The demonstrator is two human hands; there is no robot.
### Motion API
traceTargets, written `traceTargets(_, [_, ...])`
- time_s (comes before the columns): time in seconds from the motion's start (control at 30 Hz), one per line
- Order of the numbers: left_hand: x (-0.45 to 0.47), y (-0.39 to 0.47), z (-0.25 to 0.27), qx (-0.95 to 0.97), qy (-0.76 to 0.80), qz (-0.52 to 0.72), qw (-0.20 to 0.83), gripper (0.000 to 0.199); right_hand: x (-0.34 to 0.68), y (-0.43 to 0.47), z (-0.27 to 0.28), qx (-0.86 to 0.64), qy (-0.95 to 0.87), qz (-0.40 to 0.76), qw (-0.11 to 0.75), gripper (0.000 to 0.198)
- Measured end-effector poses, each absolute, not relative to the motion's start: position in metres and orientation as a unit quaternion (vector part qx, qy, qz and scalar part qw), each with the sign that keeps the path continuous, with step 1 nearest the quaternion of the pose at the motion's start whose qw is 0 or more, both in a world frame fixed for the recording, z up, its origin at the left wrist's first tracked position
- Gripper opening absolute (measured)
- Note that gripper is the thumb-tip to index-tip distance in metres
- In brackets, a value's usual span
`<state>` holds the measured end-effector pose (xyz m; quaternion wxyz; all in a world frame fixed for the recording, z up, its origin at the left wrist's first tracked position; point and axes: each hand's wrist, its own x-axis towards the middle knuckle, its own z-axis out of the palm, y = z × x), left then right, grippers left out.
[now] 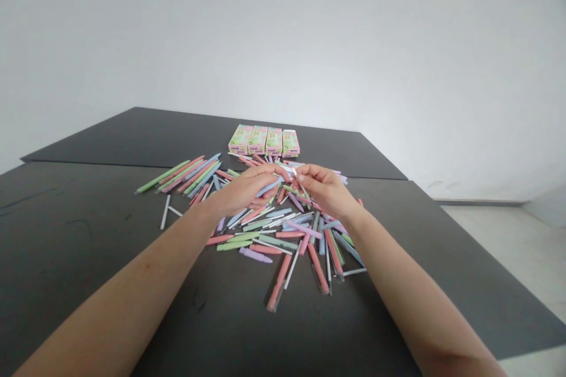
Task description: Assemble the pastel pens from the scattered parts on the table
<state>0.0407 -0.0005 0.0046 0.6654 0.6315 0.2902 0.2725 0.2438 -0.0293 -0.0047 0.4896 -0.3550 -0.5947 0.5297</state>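
Above the middle of a pile of loose pen parts, my two hands meet nearly fingertip to fingertip. My left hand [245, 189] is curled around a blue pen barrel [269, 187], which shows between thumb and fingers. The fingers of my right hand [326, 188] pinch a small white pen piece [295, 172], close to the left fingertips; its exact kind is hard to make out. Below the hands lie coloured barrels, such as a purple barrel [255, 255] and a red barrel with a clear cap [279, 283], among thin white refills [293, 265].
Several printed pen boxes [257, 140] stand in a row behind the pile. Left of my hands is a bundle of longer green, red and blue pens [190, 177]. Everything rests on a dark table [88, 206] with a seam across it, against a white wall [283, 29].
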Motion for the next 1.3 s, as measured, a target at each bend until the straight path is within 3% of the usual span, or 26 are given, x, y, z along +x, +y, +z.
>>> traceTargets(0.23, [0.041, 0.002, 0.001, 0.634, 0.289, 0.263, 0.667, 0.016, 0.25, -0.035, 0.008, -0.377, -0.819, 0.129, 0.413, 0.016])
traceTargets(0.63, [0.045, -0.004, 0.003, 0.689, 0.28, 0.215, 0.634, 0.025, 0.248, -0.04, 0.015, -0.326, -0.88, 0.001, 0.347, 0.021])
traceTargets(0.9, [0.049, -0.01, 0.006, 0.702, 0.298, 0.207, 0.614, 0.019, 0.245, -0.04, 0.01, -0.341, -0.89, -0.016, 0.302, 0.03])
traceTargets(1.07, [0.046, -0.01, 0.006, 0.692, 0.309, 0.226, 0.612, 0.023, 0.253, -0.039, 0.017, -0.341, -0.851, 0.007, 0.399, 0.029])
traceTargets(1.2, [0.042, -0.004, 0.004, 0.684, 0.335, 0.225, 0.607, 0.028, 0.263, -0.035, 0.02, -0.444, -0.715, 0.113, 0.529, 0.027])
traceTargets(1.3, [0.039, -0.001, 0.002, 0.681, 0.338, 0.229, 0.607, 0.03, 0.268, -0.029, 0.015, -0.501, -0.625, 0.269, 0.535, 0.026])
